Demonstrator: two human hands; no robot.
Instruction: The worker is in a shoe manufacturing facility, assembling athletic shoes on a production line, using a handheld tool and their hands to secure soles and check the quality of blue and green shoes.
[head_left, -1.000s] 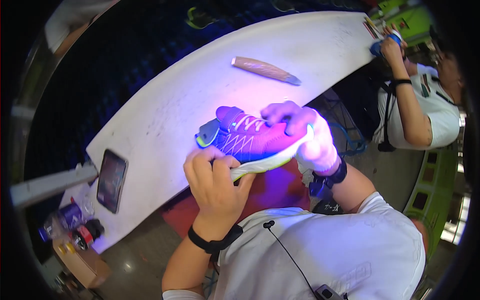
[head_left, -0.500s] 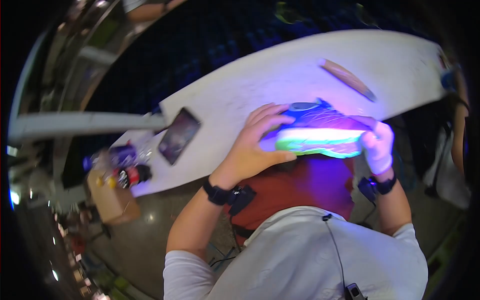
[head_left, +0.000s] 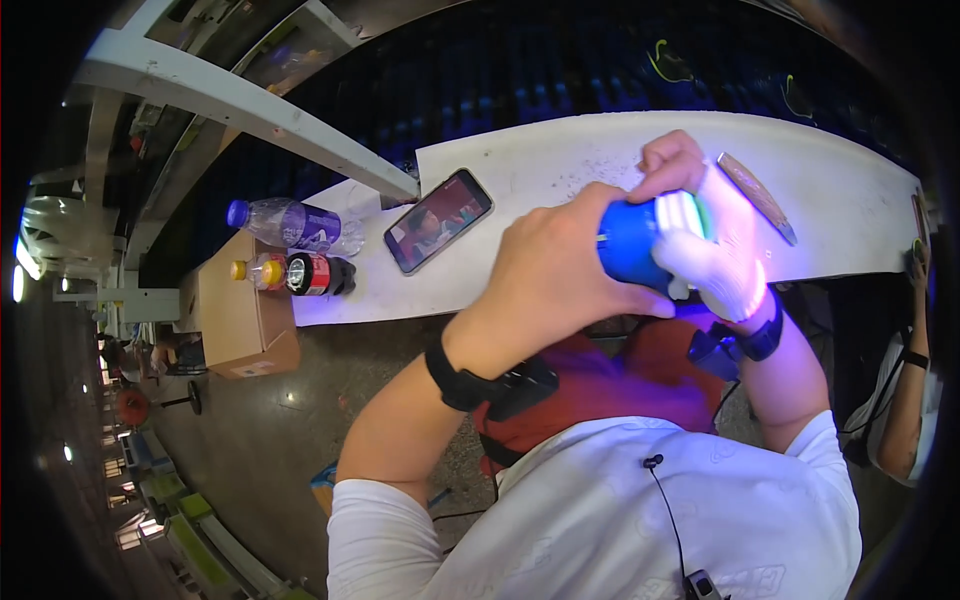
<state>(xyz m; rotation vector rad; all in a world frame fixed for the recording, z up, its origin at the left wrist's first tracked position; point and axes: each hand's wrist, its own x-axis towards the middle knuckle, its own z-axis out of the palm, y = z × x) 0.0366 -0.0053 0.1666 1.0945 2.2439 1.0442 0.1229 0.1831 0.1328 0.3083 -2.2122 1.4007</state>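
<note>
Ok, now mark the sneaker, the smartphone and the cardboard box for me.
Sneaker [head_left: 628, 246]: head view, on its blue upper.
Smartphone [head_left: 440, 224]: head view, on the middle of its screen.
Cardboard box [head_left: 232, 318]: head view, on its brown side, below the bottle caps [head_left: 271, 273].

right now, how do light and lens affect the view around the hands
Head view: violet light partly washes out the right hand, while the left hand, gripping the blue shoe with a white sole, looks more natural; head view again: the fisheye lens bows the long white table, and the corners fall black.
</note>
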